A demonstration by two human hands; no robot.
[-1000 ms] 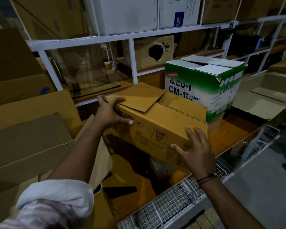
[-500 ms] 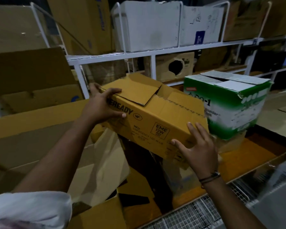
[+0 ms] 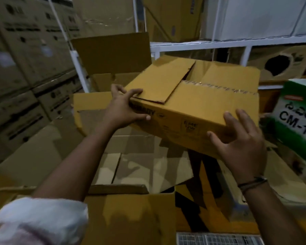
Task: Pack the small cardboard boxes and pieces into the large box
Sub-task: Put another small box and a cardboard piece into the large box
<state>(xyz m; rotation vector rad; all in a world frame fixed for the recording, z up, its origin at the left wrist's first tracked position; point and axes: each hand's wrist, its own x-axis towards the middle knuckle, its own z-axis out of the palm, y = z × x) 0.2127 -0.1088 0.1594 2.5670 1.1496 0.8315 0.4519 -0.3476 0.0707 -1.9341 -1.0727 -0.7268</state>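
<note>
Hands clamp small box (image 3: 193, 110) from both ends: left hand (image 3: 121, 110), right hand (image 3: 240, 147). Risk: loose top flap snags on large box (image 3: 131, 206) rim below.

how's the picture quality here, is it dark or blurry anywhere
Head view: dim overall; the yellow box between the left hand and right hand is fairly sharp; the white sleeve and green box at the edges are smeared; shelf uprights lean with wide-angle distortion.
</note>
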